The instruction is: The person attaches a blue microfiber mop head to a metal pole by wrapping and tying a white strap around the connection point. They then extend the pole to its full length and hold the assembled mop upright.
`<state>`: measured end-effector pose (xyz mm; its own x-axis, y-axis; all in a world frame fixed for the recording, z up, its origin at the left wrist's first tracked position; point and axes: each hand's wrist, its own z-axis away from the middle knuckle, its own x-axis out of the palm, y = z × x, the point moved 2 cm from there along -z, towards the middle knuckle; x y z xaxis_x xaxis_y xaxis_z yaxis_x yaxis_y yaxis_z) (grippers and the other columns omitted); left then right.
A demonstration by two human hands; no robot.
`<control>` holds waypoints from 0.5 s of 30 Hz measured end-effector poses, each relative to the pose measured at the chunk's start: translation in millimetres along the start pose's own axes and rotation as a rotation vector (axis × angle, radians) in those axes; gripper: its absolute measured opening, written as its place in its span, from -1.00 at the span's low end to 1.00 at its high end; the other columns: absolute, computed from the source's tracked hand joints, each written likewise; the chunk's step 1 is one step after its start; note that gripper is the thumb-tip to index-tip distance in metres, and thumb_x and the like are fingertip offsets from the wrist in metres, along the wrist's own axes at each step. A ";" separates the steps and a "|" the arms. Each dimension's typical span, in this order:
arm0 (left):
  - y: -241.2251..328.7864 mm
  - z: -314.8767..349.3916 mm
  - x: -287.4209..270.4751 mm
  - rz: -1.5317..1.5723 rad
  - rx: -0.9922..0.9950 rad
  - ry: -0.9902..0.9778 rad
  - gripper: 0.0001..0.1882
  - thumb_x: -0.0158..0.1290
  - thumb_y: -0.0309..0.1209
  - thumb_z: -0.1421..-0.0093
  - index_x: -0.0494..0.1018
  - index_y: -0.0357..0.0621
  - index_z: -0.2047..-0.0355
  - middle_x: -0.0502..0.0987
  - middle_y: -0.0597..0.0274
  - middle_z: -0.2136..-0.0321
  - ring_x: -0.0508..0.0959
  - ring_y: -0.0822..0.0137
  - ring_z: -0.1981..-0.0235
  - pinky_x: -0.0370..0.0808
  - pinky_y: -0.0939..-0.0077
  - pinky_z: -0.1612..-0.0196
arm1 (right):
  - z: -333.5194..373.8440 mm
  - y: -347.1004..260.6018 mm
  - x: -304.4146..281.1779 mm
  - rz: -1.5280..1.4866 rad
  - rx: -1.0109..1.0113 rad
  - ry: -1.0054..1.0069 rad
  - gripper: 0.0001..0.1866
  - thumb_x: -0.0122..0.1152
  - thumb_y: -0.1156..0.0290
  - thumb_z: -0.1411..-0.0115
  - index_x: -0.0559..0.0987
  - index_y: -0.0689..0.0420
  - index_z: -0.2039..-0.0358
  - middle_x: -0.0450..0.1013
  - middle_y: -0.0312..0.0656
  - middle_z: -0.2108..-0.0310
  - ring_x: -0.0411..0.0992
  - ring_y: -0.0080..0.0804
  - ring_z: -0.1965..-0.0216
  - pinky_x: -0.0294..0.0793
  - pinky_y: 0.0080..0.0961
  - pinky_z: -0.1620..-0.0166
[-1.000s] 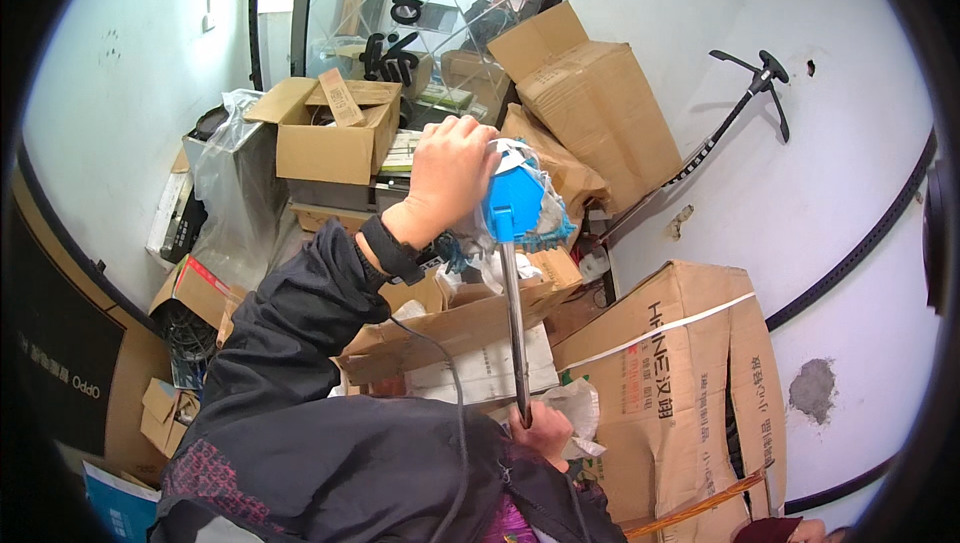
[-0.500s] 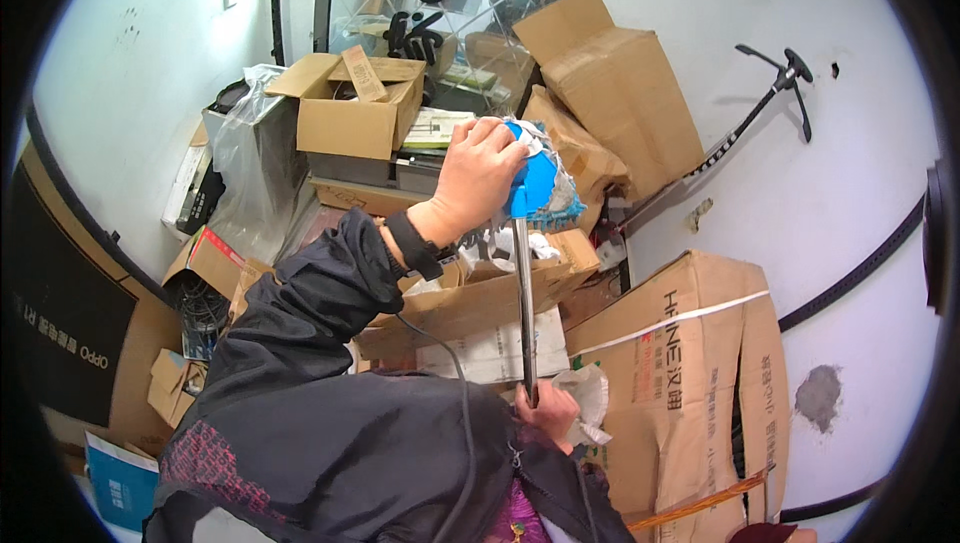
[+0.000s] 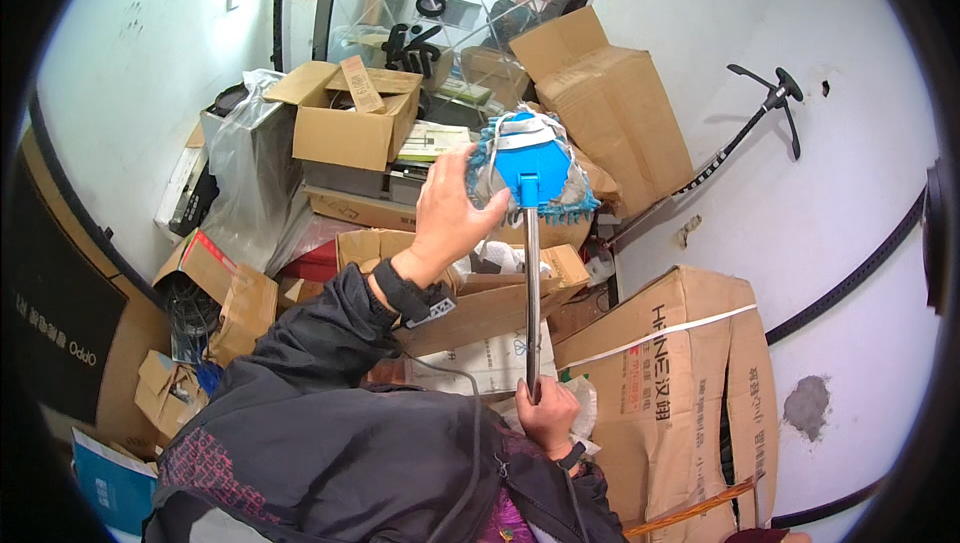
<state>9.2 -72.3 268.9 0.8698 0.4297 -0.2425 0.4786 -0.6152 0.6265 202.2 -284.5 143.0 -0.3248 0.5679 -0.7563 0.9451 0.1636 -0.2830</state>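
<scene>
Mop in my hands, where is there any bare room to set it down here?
Hardly any floor shows. The mop is held upright by the left hand and right hand. Open boxes and a plastic bag crowd the left. Barest is the white wall right of the strapped carton, near the leaning scooter.
</scene>
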 end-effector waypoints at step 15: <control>2.9 42.0 0.7 0.887 -0.458 -0.251 -0.76 -0.07 -0.38 -0.26 0.47 -0.29 0.20 0.49 0.28 0.58 0.47 0.53 0.51 0.40 0.60 0.44 | 0.5 -9.2 -1.1 0.014 0.068 -0.039 -0.77 0.26 0.24 0.02 0.42 0.07 0.56 0.37 -0.19 0.71 0.38 -0.18 0.63 0.32 -0.31 0.52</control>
<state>16.2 -101.5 239.4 0.9129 -0.2395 0.3305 -0.3945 -0.3099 0.8651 193.8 -287.0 146.2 -0.3136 0.5377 -0.7827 0.9454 0.0995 -0.3104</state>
